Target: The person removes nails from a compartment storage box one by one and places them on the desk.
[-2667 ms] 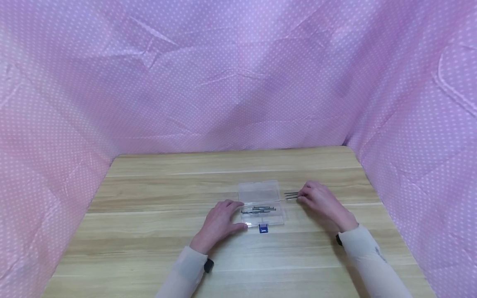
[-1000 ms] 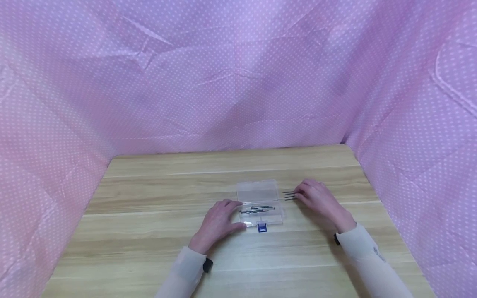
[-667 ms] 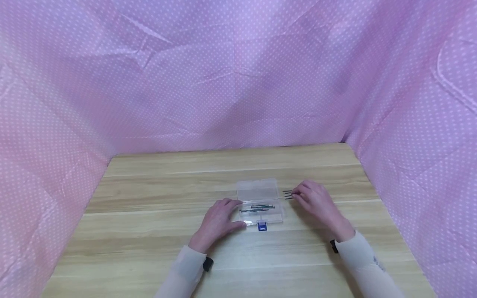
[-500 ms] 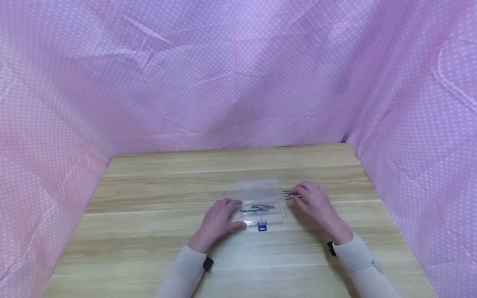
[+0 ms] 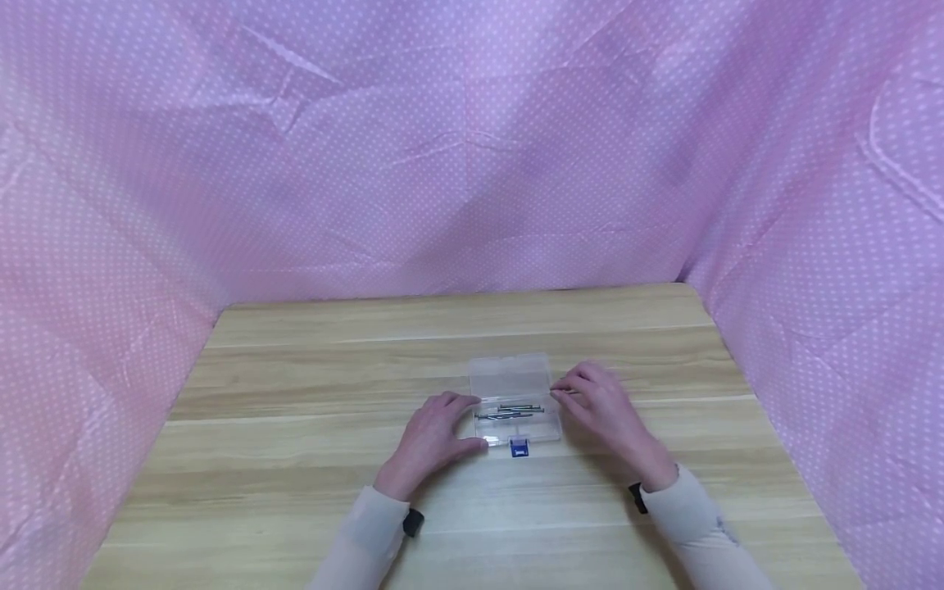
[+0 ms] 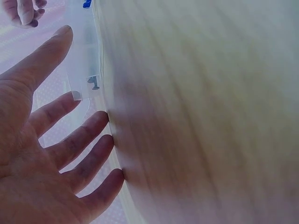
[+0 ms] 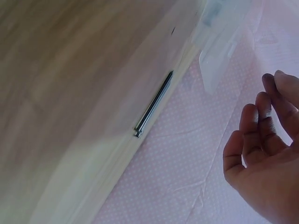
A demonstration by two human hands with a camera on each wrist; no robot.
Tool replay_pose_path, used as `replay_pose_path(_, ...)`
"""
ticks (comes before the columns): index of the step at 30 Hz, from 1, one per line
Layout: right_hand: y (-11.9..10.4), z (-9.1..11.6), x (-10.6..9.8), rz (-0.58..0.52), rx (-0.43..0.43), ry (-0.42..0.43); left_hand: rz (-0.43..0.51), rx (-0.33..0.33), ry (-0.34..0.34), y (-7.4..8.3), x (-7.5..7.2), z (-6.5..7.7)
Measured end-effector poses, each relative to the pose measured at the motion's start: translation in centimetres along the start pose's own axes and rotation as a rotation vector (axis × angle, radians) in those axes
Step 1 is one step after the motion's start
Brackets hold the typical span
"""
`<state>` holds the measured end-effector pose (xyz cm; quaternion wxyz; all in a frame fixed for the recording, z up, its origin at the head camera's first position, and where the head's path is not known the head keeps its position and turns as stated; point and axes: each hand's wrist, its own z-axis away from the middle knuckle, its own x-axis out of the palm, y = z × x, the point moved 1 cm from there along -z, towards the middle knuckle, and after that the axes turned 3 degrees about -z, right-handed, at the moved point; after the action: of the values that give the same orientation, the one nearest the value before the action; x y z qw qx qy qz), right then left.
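Metal nails (image 5: 520, 408) lie inside and near an open, clear plastic box (image 5: 543, 429).

I was looking into a makeshift, curtained-off work spot, more a booth than a room. Creased pink cloth (image 5: 465, 164) with white dots hung along the far, left and right sides, closing in round a wood-grain table (image 5: 280, 459) with rounded far corners. Whether home, office or workshop lay beyond the cloth, I could not tell.

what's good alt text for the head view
A person's left hand touches an open, clear rectangular plastic box of slim grey metal nails on a pale wooden table; the right hand is near the box's right edge.
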<state>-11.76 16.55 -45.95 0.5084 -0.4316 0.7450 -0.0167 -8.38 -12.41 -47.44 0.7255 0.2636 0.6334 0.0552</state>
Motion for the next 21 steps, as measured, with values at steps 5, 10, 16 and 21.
replay_pose_path(5,-0.5,-0.2,0.5,-0.011,0.018,-0.052,0.0,0.001,-0.001,0.1,0.0,0.0)
replay_pose_path(10,-0.9,-0.5,1.0,0.012,0.038,-0.122,0.006,0.004,0.002,0.0,0.1,0.0)
replay_pose_path(16,-1.2,-1.0,1.6,0.037,0.038,-0.186,0.007,0.007,0.001,0.0,0.1,0.0)
replay_pose_path(21,-1.3,-1.3,2.0,0.055,0.038,-0.226,0.012,0.006,-0.001,0.1,0.0,0.0)
